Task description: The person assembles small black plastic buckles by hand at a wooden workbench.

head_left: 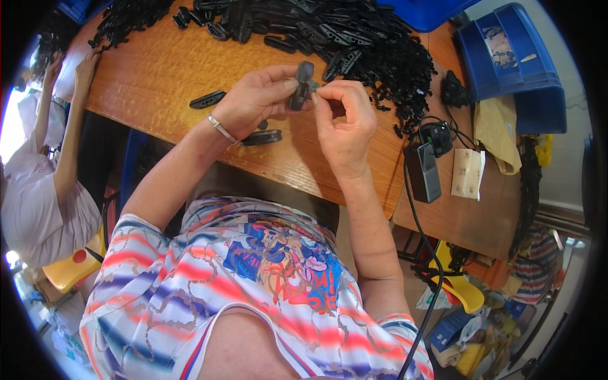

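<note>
Above the table's front part, my left hand holds a black elongated plastic part upright between thumb and fingers. My right hand is closed in a pinch at the part's right side. A small dark piece shows at those fingertips; its exact kind is too small to tell. Below my left wrist, a similar black part lies near the table edge, with a small black piece beside it. Another black oblong part rests left of my left hand.
A big heap of black plastic parts covers the table's far side, with tiny black pieces at its right. Rightward are a black box with a cable, a paper packet and a blue bin. A co-worker's hands are at left.
</note>
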Demonstrator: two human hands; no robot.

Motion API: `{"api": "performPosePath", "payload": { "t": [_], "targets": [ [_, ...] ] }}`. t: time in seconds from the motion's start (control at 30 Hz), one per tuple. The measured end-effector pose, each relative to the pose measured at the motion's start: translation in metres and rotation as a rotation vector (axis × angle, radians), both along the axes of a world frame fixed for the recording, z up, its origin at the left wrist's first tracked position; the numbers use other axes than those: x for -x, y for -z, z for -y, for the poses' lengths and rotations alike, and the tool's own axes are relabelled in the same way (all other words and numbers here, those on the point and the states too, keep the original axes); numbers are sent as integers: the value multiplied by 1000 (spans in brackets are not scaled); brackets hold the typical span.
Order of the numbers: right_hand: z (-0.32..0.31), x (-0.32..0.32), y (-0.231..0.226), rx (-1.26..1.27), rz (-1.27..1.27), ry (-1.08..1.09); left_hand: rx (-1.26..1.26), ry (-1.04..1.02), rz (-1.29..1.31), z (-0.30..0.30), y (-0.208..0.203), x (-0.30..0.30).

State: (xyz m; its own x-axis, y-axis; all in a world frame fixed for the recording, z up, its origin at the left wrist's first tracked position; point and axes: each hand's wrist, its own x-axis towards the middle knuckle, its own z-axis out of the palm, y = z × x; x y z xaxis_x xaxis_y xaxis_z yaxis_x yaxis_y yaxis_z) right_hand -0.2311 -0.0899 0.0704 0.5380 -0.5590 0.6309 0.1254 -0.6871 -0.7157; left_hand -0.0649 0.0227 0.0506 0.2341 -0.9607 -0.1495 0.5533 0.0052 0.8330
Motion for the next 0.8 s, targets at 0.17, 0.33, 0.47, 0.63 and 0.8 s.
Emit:
{"api": "performPosePath", "payload": {
  "t": [0.17, 0.33, 0.47, 0.63, 0.8],
  "targets": [
    [3, 1, 0, 22, -7, -15, 31, 19, -2, 0, 9, -6],
    [-1, 5, -11, -34, -115, -103, -11, -35, 45, -1, 6, -8],
    [4, 4, -10, 63, -101, -125, -39, -36, 66, -2, 9, -11],
    [12, 3, -11, 229, -151, -181, -98, 8, 189, -4, 7, -12],
    [16, 7, -4, 275, -207, -194, -156, 19, 311, -6, 9, -12]
  ]
}}
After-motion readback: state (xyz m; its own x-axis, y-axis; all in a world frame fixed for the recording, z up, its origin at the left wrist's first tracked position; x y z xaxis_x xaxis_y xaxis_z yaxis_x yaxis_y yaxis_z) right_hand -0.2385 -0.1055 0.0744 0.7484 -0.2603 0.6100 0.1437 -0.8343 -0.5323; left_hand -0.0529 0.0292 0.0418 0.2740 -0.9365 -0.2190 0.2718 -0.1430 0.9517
